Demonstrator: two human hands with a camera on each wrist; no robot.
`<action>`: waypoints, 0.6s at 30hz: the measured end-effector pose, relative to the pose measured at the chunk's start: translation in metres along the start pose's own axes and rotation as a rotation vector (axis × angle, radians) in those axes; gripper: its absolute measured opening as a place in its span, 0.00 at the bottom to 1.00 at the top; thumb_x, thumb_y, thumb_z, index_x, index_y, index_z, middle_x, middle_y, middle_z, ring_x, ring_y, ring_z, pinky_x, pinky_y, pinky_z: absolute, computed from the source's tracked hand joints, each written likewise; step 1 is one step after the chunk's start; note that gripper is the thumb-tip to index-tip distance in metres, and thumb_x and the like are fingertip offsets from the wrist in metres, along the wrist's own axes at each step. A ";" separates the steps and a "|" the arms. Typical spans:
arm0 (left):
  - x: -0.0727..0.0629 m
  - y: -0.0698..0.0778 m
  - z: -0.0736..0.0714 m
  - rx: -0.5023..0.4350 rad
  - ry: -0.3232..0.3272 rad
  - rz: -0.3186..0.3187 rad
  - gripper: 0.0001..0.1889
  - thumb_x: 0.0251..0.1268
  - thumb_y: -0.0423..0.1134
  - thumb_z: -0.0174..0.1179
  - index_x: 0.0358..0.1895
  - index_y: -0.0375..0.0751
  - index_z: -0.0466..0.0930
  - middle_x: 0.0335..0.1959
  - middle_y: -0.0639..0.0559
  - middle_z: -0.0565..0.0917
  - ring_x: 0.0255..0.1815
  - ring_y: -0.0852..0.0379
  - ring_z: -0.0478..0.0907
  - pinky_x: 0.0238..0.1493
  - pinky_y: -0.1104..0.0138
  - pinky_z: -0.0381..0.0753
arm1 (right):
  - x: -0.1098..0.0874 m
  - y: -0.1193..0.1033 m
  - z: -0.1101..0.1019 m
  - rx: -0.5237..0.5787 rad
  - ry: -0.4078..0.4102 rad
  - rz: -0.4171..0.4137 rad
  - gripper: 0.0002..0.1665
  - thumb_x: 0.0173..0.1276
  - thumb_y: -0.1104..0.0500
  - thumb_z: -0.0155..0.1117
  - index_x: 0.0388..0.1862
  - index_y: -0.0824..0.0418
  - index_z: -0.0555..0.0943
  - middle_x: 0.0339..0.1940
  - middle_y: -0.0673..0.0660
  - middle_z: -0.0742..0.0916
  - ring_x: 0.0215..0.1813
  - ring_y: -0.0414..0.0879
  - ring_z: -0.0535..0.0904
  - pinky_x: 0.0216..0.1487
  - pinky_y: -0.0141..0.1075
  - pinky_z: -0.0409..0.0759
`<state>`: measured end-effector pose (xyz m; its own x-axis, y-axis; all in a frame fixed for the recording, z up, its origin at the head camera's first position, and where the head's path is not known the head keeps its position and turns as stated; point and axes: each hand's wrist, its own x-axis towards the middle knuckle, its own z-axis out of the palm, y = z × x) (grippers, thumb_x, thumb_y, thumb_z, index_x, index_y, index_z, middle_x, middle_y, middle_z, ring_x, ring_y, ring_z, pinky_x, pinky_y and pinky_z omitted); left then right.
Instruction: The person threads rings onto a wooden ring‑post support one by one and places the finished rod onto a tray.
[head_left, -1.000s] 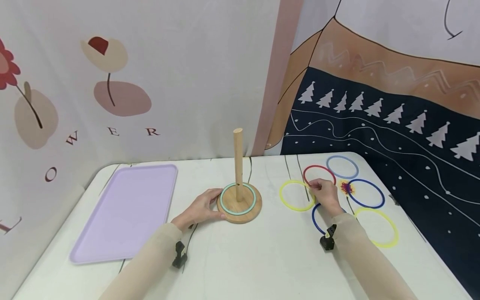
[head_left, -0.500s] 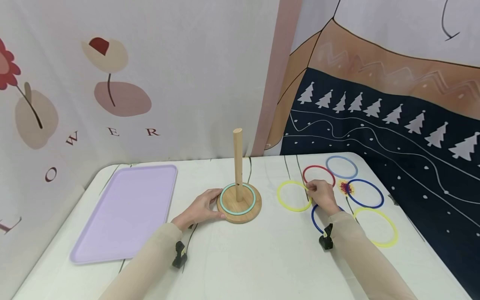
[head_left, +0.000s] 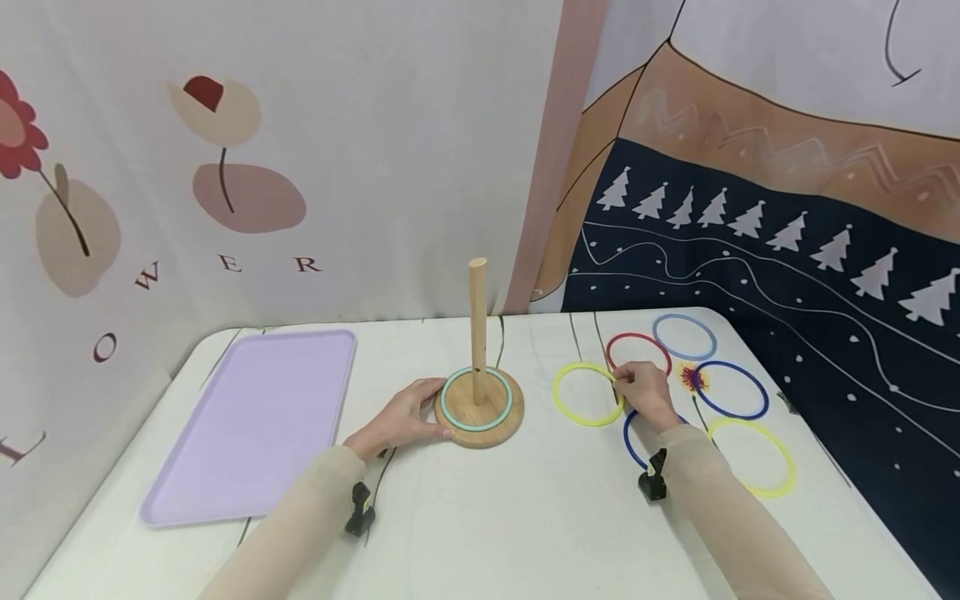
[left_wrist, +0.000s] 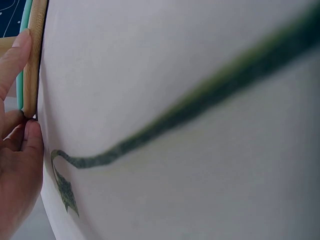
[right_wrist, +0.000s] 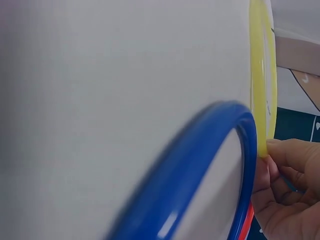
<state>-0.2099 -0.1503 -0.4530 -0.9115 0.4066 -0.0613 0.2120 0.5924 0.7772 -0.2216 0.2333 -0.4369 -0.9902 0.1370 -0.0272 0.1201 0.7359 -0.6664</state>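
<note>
1. Right hand [head_left: 648,393]: thumb and fingertips pinch the right side of a yellow ring [right_wrist: 258,80], which sits between the middle and right edge of the counter [head_left: 480,517]. Whether the ring is raised cannot be told.
2. Left hand [head_left: 401,417], well apart from the right: grips the left rim of a wooden base [head_left: 480,439] at mid-counter. The peg [head_left: 478,325] stands upright; a mint ring [head_left: 477,429] encircles its foot.
3. Handling (judgement): a light, level pinch should serve best, lifting rather than dragging past neighbouring rings, with the base braced low.
4. Near dark blue ring [right_wrist: 182,160]: partly beneath the right forearm.
5. Toward the back right corner: red ring [head_left: 639,335], then light blue ring [head_left: 684,317].
6. Along the right edge: far dark blue ring [head_left: 738,416], second yellow ring [head_left: 793,475].
7. Along the left edge: lilac tray [head_left: 262,417].
</note>
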 end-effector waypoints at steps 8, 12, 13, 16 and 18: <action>-0.001 0.000 0.000 -0.009 -0.001 0.018 0.48 0.43 0.45 0.75 0.69 0.33 0.61 0.68 0.40 0.64 0.70 0.45 0.61 0.71 0.62 0.64 | 0.001 -0.003 -0.001 0.027 0.040 -0.020 0.09 0.65 0.67 0.59 0.40 0.70 0.82 0.37 0.65 0.85 0.33 0.48 0.78 0.28 0.28 0.78; -0.001 -0.001 0.000 -0.008 0.001 0.022 0.48 0.43 0.45 0.75 0.69 0.34 0.61 0.68 0.40 0.64 0.70 0.45 0.62 0.71 0.62 0.64 | 0.002 -0.009 -0.003 0.079 0.079 -0.028 0.09 0.65 0.66 0.61 0.41 0.69 0.82 0.37 0.64 0.85 0.34 0.48 0.78 0.29 0.27 0.79; -0.001 -0.001 0.000 -0.007 0.001 0.022 0.48 0.43 0.46 0.75 0.69 0.34 0.61 0.68 0.40 0.65 0.70 0.45 0.62 0.71 0.62 0.64 | 0.002 -0.011 -0.003 0.102 0.085 -0.027 0.09 0.65 0.66 0.61 0.41 0.69 0.82 0.37 0.64 0.85 0.34 0.47 0.79 0.29 0.27 0.80; -0.001 -0.001 0.000 -0.007 0.000 0.022 0.48 0.43 0.46 0.75 0.69 0.33 0.61 0.68 0.40 0.64 0.70 0.45 0.62 0.71 0.62 0.65 | 0.003 -0.019 -0.006 0.189 0.093 -0.012 0.10 0.66 0.65 0.60 0.44 0.69 0.82 0.38 0.64 0.84 0.33 0.44 0.80 0.32 0.26 0.84; -0.001 -0.001 0.000 -0.008 -0.001 0.023 0.48 0.43 0.46 0.75 0.69 0.33 0.61 0.68 0.40 0.64 0.70 0.45 0.62 0.71 0.62 0.65 | 0.004 -0.025 -0.009 0.254 0.091 0.011 0.11 0.67 0.64 0.60 0.46 0.68 0.81 0.39 0.64 0.84 0.32 0.41 0.80 0.35 0.27 0.85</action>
<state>-0.2087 -0.1515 -0.4535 -0.9060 0.4210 -0.0443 0.2300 0.5775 0.7833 -0.2284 0.2211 -0.4139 -0.9771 0.2113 0.0241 0.0975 0.5458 -0.8322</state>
